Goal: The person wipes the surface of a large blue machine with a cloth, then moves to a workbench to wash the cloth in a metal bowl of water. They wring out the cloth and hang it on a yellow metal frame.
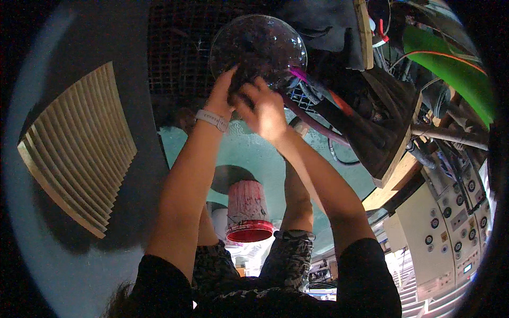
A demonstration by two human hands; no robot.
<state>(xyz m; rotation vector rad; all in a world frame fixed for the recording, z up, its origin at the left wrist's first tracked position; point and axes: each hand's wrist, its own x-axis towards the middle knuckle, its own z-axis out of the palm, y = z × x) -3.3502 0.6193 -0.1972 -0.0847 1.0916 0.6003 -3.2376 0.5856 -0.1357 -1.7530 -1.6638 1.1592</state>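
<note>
A round, clear, shiny-rimmed vessel (258, 43) with dark contents is at the top centre, over a dark mesh. At its near edge is my left hand (221, 93), with a light watch band on the wrist; the fingertips are lost in shadow. My right hand (262, 109) is blurred beside it, its fingers bent towards the left hand. Whether either hand grips anything is too dark to tell. A bright purple piece (298, 74) lies at the vessel's right edge.
A stained white bucket with a red rim (249, 230) is below my hands, between my legs. A maroon hose (318, 126) runs to the right beside a dark-covered wooden frame. A louvred vent (79, 151) is at left, a control panel (429, 238) with dials at lower right.
</note>
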